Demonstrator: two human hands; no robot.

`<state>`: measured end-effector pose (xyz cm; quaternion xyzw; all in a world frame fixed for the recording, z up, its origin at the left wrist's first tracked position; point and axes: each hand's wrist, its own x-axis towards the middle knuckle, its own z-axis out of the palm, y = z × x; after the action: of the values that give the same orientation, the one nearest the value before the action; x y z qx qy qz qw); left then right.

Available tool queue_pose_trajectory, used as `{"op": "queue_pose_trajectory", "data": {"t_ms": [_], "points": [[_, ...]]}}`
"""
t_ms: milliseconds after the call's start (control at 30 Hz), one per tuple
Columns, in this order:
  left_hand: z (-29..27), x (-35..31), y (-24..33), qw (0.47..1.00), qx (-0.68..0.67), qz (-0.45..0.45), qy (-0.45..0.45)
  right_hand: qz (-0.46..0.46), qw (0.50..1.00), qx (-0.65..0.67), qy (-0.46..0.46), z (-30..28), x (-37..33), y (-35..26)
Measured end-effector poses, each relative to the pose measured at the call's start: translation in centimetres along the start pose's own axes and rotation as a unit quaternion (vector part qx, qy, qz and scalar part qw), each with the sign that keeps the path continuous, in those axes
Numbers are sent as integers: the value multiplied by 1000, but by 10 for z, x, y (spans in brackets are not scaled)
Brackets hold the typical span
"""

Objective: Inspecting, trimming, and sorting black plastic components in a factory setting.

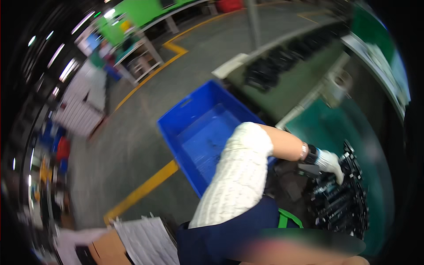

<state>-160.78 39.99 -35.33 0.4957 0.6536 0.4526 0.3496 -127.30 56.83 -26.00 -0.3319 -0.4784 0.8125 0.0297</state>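
My left arm, in a white knitted sleeve, stretches across to the right. My left hand point(330, 163) wears a white glove, with a black band at the wrist. Its fingers curl down onto one of the black plastic parts point(340, 198), and the fingertips are partly hidden among them. Several of these long, slotted parts lie close together in a row on the green work surface point(375, 176). My right hand does not show.
An open blue crate point(194, 145) with dark specks on its bottom stands left of the bench. Beyond it, more black parts point(274, 66) lie along a conveyor-like table. A roll of tape point(340, 81) sits at the bench's far edge. Stacked white sheets point(148, 240) are at lower left.
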Motion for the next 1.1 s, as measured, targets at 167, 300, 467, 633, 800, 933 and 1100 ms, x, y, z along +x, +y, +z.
{"op": "queue_pose_trajectory", "data": {"t_ms": [167,300,467,633,800,933,1100], "points": [[67,-59,92,979,-141,-52,-137,-169,973,16,155,-77,-101,116],[178,-17,81,929,-135,-60,-340,-136,934,95,316,-95,-218,203],[345,-20,127,822,-182,-207,-498,-172,801,197,538,-39,-369,310],[483,-57,188,762,35,-173,-623,-150,661,397,619,33,-451,372],[595,-90,215,630,20,-197,-751,-178,533,477,676,79,-473,428],[687,-110,219,550,95,-179,-810,-216,433,528,698,102,-494,442],[789,-169,269,437,163,-139,-874,-291,301,528,739,116,-520,439]]}}
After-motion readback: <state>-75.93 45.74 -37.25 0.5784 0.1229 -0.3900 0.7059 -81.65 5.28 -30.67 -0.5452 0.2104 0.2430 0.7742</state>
